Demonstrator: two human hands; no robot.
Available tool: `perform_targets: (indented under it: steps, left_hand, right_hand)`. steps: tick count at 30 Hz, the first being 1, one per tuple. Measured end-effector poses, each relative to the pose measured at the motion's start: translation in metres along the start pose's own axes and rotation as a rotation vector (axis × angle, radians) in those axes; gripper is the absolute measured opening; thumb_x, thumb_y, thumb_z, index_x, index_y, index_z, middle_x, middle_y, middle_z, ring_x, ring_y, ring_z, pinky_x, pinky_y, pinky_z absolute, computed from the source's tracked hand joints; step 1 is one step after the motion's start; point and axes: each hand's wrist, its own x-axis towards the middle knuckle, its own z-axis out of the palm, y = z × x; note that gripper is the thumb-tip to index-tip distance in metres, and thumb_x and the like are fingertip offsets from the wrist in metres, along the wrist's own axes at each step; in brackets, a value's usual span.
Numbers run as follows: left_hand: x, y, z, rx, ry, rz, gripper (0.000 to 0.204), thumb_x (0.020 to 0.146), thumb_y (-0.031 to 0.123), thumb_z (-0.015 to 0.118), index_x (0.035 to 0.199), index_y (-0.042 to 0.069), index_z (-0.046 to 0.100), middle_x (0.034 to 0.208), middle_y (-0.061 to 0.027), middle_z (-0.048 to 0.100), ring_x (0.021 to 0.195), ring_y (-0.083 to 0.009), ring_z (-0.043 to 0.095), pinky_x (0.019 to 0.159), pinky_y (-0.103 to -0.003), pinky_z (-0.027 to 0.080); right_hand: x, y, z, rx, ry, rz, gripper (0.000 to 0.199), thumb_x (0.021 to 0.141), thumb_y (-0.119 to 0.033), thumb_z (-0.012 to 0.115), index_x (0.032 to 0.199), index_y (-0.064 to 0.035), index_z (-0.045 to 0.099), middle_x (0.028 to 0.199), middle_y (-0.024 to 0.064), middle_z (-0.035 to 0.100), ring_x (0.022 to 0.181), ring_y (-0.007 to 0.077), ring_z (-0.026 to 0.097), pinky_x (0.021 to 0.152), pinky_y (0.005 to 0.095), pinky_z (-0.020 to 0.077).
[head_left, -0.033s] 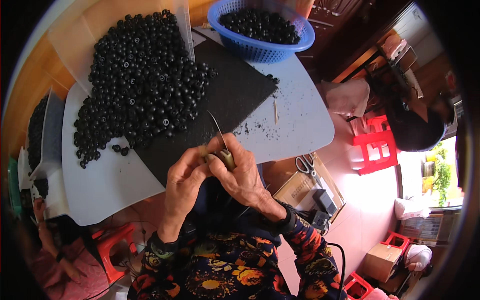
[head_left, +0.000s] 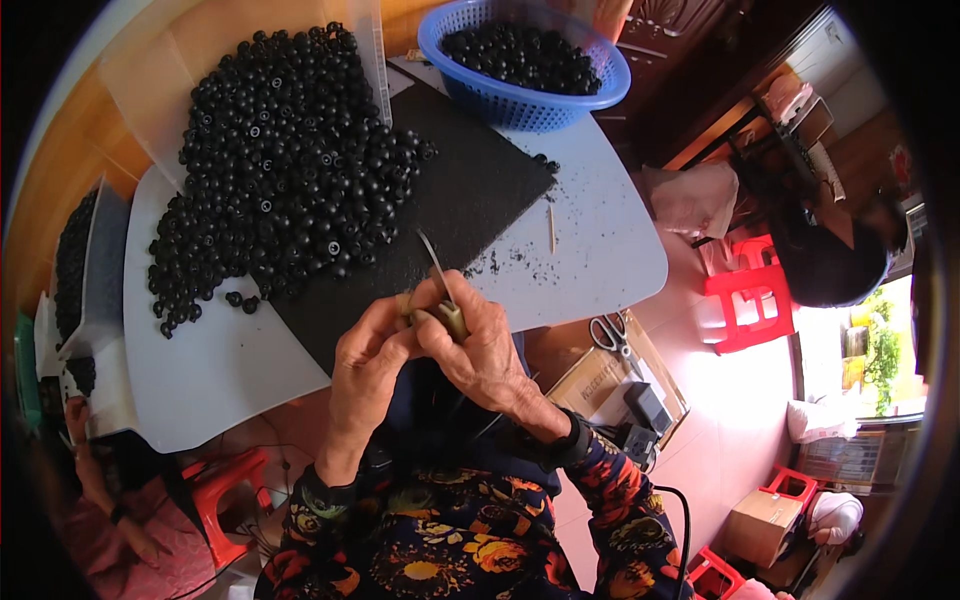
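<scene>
R hand (head_left: pixel 480 340) clamped on knife (head_left: pixel 436 264) handle, blade up over blk mat (head_left: pixel 470 170). L hand (head_left: pixel 372 350) touching R; can't tell if its fingers grip anything. Blk beads (head_left: pixel 290 150) heaped on mat & pale tbl (head_left: pixel 605 250), nr blue basket (head_left: pixel 520 108) w/ more.

Pale table (head_left: pixel 610 262), dark mat (head_left: pixel 468 175), round black pieces (head_left: pixel 290 190), blue basket (head_left: pixel 530 108)

From the wearer's head, the fisheye view (dark around the edges) looks down on left hand (head_left: pixel 370 350) and right hand (head_left: pixel 482 350), quite near, table (head_left: pixel 600 255) beyond, floor (head_left: pixel 725 430) farther off
</scene>
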Motion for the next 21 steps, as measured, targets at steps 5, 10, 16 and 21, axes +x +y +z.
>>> perform_targets:
  steps: [5, 10, 16, 21]
  left_hand:
    - [0.003, -0.003, -0.003, -0.073, 0.116, -0.025, 0.032, 0.091, 0.015, 0.054, 0.117, -0.004, 0.05, 0.095, -0.0025, 0.058, 0.086, -0.008, 0.055, 0.081, -0.022, 0.044]
    - [0.009, -0.001, -0.015, -0.045, 0.106, 0.066, 0.029, 0.09, 0.012, 0.052, 0.112, -0.006, 0.049, 0.075, -0.0038, 0.057, 0.075, -0.011, 0.053, 0.077, -0.025, 0.042]
    - [0.008, 0.003, -0.035, -0.016, 0.253, 0.121, 0.025, 0.089, 0.007, 0.049, 0.109, -0.008, 0.049, 0.07, -0.0046, 0.055, 0.076, -0.0131, 0.053, 0.079, -0.028, 0.041]
    - [0.012, -0.003, -0.04, -0.196, 0.209, 0.157, 0.022, 0.089, 0.003, 0.046, 0.108, -0.008, 0.049, 0.071, -0.0051, 0.054, 0.075, -0.0137, 0.051, 0.082, -0.029, 0.04]
  right_hand:
    - [0.023, 0.004, -0.007, 0.013, -0.176, 0.042, 0.013, 0.083, -0.013, 0.056, 0.091, -0.0047, 0.051, 0.071, 0.0081, 0.06, 0.065, 0.0158, 0.061, 0.061, 0.0286, 0.0483]
    - [0.073, 0.002, -0.026, 0.314, 0.146, 0.155, 0.012, 0.085, -0.014, 0.056, 0.089, -0.0038, 0.051, 0.069, -0.0023, 0.05, 0.057, 0.0073, 0.046, 0.052, 0.0213, 0.0413]
    - [0.151, -0.026, -0.076, 0.011, 0.437, -0.1, 0.015, 0.089, -0.022, 0.052, 0.091, -0.008, 0.048, 0.065, -0.0021, 0.046, 0.049, 0.0054, 0.041, 0.04, 0.0224, 0.0355]
    - [0.104, 0.025, -0.012, -0.125, 0.108, -0.043, 0.007, 0.083, -0.009, 0.06, 0.087, -0.0049, 0.055, 0.066, 0.0014, 0.054, 0.062, 0.0065, 0.048, 0.056, 0.0239, 0.0435]
